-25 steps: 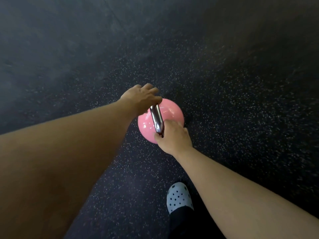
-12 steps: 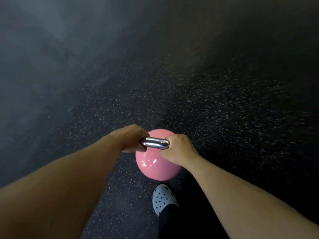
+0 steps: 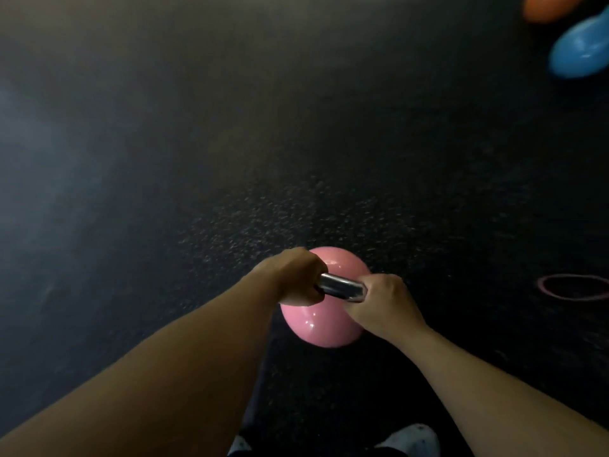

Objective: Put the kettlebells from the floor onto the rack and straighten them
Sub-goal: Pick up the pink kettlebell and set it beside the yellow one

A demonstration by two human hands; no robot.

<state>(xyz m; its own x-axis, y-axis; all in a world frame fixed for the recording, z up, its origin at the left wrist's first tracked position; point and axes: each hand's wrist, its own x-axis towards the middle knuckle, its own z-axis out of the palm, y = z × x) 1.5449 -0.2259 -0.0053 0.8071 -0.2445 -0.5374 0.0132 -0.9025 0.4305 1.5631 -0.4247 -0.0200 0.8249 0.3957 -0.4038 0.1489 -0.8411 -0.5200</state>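
Observation:
A pink kettlebell [image 3: 316, 328] with a shiny steel handle [image 3: 341, 285] hangs in front of me, above the dark speckled floor. My left hand [image 3: 298, 275] is closed around the handle's left end. My right hand [image 3: 382, 300] is closed around its right end. Between the two fists a short stretch of bare handle shows. At the top right edge lie a blue kettlebell [image 3: 580, 49] and an orange kettlebell [image 3: 545, 6], both blurred and cut off by the frame. No rack is in view.
The black rubber floor [image 3: 296, 143] stretches ahead. A faint pink chalk ring [image 3: 575, 287] is drawn on it at the right. My light perforated shoes [image 3: 408, 438] show at the bottom edge.
Both hands closed on the handle and lifted the pink kettlebell off the floor. The view swung forward and right, bringing the blue and orange kettlebells and the chalk ring into frame.

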